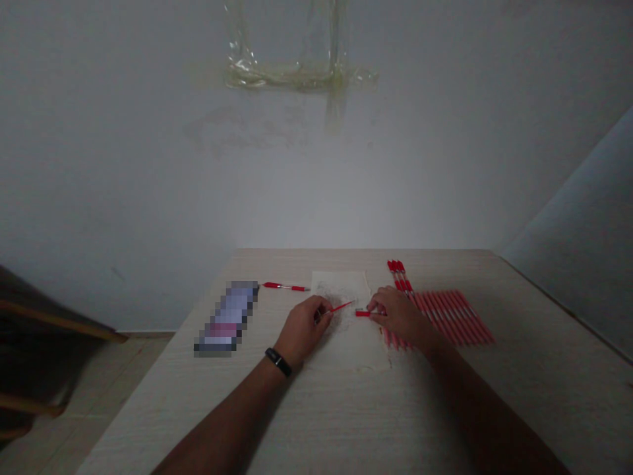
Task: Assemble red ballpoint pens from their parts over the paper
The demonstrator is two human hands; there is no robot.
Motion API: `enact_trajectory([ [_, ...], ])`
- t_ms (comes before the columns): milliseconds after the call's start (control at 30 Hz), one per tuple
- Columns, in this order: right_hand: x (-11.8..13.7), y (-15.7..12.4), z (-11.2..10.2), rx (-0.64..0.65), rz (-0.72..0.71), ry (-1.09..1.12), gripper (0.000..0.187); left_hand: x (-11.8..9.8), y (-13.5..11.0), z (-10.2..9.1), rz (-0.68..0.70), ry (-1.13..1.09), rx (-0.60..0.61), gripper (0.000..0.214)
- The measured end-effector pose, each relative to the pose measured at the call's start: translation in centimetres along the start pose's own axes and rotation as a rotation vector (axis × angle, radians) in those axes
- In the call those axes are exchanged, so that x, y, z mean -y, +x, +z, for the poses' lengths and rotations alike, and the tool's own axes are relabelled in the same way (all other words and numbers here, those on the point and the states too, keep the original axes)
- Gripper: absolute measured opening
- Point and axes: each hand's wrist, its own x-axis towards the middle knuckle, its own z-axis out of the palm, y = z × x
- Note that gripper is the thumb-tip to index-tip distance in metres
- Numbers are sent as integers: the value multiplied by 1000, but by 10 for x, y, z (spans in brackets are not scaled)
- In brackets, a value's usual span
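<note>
My left hand (305, 324), with a black band on its wrist, is closed in a pinch on a thin red pointed stick that looks like a pen refill (343, 307). The stick's tip points right, towards my other hand. Between the fingertips of my right hand (396, 313) is a red pen barrel (363, 313), its red end facing left. A small gap separates the two parts. Both are held above a sheet of paper (346, 353) marked with dark scribbles. Part of each held piece is hidden by my fingers.
Several red pens (455, 318) lie side by side on the right, partly behind my right hand. A few more red pens (398, 274) point towards the wall. One red pen (285, 287) lies left of the paper, near a blurred phone (231, 316). The table (321, 429) meets the wall.
</note>
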Motion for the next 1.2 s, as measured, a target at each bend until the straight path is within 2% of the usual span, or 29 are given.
enact_trajectory([
  [267, 17, 5, -8, -52, 29, 99, 4, 0, 0, 1, 9, -1, 20, 12],
  [400, 28, 6, -11, -84, -40, 129, 6, 0, 0, 2, 27, -11, 49, 12],
  [533, 35, 5, -12, -63, -99, 110, 8, -1, 0, 1, 68, -23, 75, 13],
  [733, 40, 7, -11, -38, -105, 115, 7, -2, 0, 2, 106, -55, 95, 12],
  [900, 40, 7, -7, -46, -108, 132, 6, 0, 0, 3, 78, -74, 104, 12],
  [1200, 41, 5, -4, -71, -113, 154, 8, -3, 1, -1, 106, -18, 111, 8],
])
